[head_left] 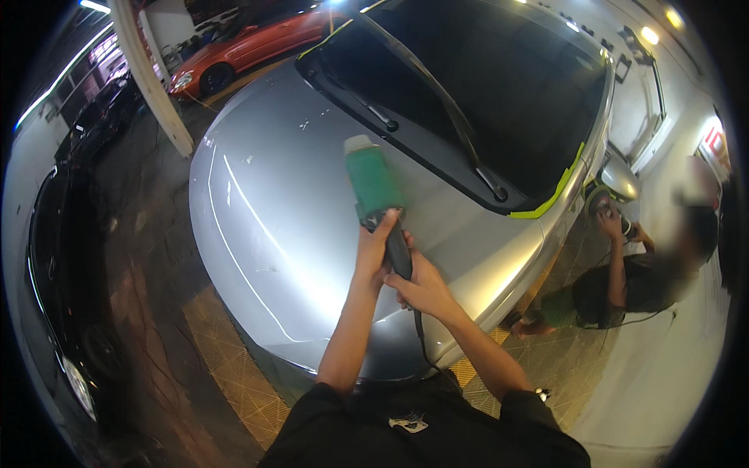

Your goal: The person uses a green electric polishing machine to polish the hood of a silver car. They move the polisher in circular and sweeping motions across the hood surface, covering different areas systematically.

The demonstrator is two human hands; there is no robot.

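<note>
1. The left hand (374, 248) is wrapped around the neck of a green polisher (374, 186) at the middle of the frame.
2. The right hand (421, 285) grips its dark handle just below.
3. The polisher's head rests on the silver car hood (265, 234).
4. At right, another person (647, 273) crouches beside the car's side mirror (620, 179).
5. A red car (250, 47) stands at upper left.

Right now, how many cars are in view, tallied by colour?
Silver car (the left hand and right hand hold a green polisher over its hood): 1
Red car: 1
Black car: 1
Total: 3
</note>
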